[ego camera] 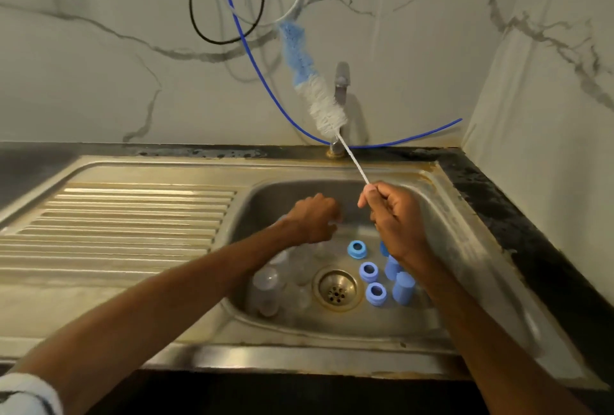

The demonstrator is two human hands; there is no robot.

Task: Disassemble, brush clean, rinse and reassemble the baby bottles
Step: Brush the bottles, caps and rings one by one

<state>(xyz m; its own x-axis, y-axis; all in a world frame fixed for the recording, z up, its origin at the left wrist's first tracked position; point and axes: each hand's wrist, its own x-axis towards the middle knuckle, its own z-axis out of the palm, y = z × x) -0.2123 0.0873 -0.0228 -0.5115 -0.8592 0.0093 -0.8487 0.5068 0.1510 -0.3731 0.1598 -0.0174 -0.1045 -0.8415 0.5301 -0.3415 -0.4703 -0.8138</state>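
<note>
The right hand (395, 218) is gripping the thin white handle of the bottle brush (312, 82) — fingers and thumb are curling tight round it. The brush is pointing up and to the left, and its fluffy blue and white head is showing in front of the tap (341, 85) and the wall.

The left hand (315, 218) is reaching down into the sink (448, 215), knuckles up and fingers curling under. Something pale is showing by its fingertips, but I cannot tell if it is holding anything.

The bottle parts are lying in the bottom of the sink. The clear bottles (269, 285) are lying on the left of the drain (337, 288). Three blue rings (363, 274) are sitting on the right of it, and the blue caps (403, 288) are standing just beside them — partly hiding under the right wrist. A blue tube (264, 85) is hanging down the wall behind the tap.
</note>
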